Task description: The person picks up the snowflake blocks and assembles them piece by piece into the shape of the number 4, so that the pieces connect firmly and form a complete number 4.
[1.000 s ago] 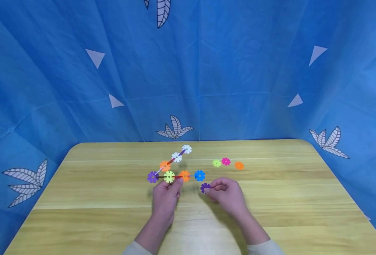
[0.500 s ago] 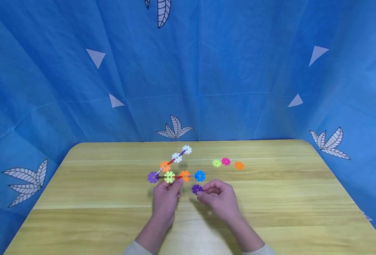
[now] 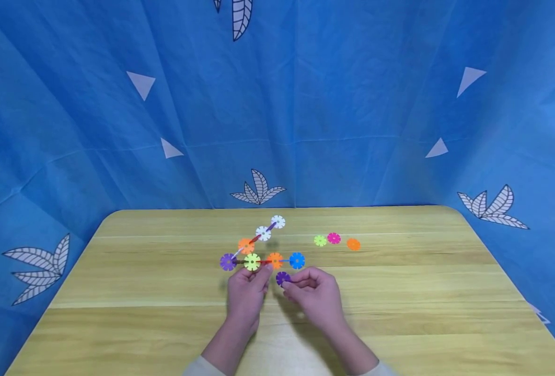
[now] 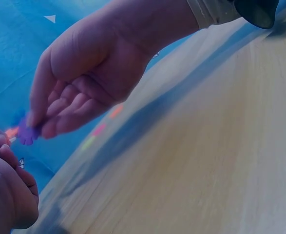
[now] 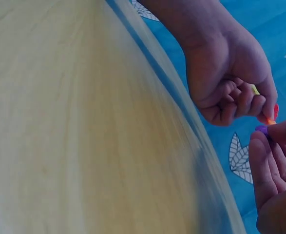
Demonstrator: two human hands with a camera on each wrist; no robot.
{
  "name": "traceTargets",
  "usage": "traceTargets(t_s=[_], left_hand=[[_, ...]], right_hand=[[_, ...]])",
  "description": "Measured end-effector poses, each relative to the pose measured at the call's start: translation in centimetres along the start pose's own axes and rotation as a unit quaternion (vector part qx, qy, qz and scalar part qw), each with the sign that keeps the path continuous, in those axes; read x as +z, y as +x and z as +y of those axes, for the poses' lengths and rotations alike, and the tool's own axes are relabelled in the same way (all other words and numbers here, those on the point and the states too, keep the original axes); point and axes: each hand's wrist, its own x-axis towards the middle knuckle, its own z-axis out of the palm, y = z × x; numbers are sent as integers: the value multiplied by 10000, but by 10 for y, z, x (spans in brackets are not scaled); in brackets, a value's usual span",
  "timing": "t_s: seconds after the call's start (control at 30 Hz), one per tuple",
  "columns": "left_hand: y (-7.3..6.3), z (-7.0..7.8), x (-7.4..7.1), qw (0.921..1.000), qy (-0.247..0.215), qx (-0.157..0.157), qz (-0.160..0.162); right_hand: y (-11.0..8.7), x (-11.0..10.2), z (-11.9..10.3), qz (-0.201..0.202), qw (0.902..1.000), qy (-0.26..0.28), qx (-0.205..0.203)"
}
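Note:
My left hand (image 3: 245, 300) pinches a V-shaped chain of notched plastic snowflake discs near its orange disc (image 3: 275, 259). The chain's lower arm runs from a purple disc (image 3: 228, 262) past a lime disc (image 3: 252, 262) to a blue disc (image 3: 297, 260). Its upper arm climbs through another orange disc (image 3: 246, 245) to two white discs (image 3: 278, 222), with edge-on discs linking them. Between thumb and fingers, my right hand (image 3: 317, 298) pinches a loose dark purple disc (image 3: 282, 278), just below the chain. In the left wrist view this purple disc (image 4: 28, 132) is blurred.
On the wooden table (image 3: 423, 303), a lime disc (image 3: 320, 241), a pink disc (image 3: 334, 238) and an orange disc (image 3: 353, 244) lie right of the chain. A blue patterned curtain (image 3: 343, 104) hangs behind and around the table.
My right hand has moved left with the purple disc, from right of the blue disc to beneath the gap between the orange and blue discs. The left hand and chain have shifted slightly right.

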Motion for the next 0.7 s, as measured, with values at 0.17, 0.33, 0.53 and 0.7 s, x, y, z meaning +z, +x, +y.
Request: traceTargets(t_s=[0.17, 0.33, 0.53, 0.7], left_hand=[[0, -1, 0, 10000, 19, -9, 0], [0, -1, 1, 10000, 20, -15, 21], [-1, -1, 3, 9999, 31, 37, 104], [-2, 0, 5, 9998, 15, 91, 158]], right_hand=[[0, 6, 1, 115, 9999, -63, -97], [0, 10, 0, 139, 9997, -85, -202], [-1, 13, 0, 310, 9986, -266, -324], [-1, 15, 3, 549, 9953, -590, -546]])
